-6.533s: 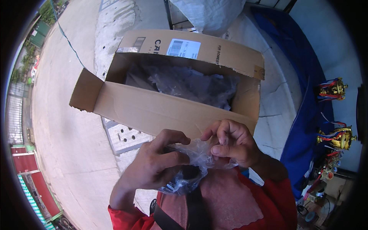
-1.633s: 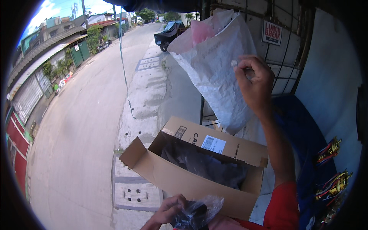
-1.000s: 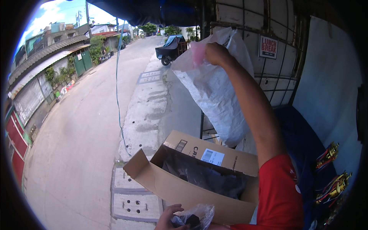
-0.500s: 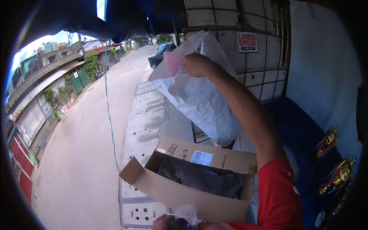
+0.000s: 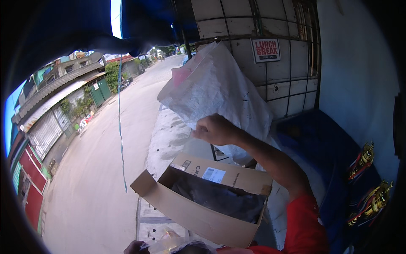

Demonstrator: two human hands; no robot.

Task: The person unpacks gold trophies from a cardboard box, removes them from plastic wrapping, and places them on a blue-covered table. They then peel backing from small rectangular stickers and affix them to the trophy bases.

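My right hand is above the box, in front of a large white woven sack, its fingers curled and nothing visible in them. Something pink shows through the thin mouth of the sack, which leans against the wall. Below the hand lies an open long cardboard box, tilted, with dark plastic inside. At the lower edge my left hand is partly cut off, closed on a clear crumpled plastic bag. A yellowish bit shows in that bag; its contents are unclear.
Pale concrete blocks with holes line the roadside left of the box. A blue cord hangs before the road. Gold trophies stand on dark blue cloth at right. A sign hangs on the gridded wall.
My right hand has left the pink thing at the sack's mouth and come down toward the box. The left hand and clear bag have shifted left in view.
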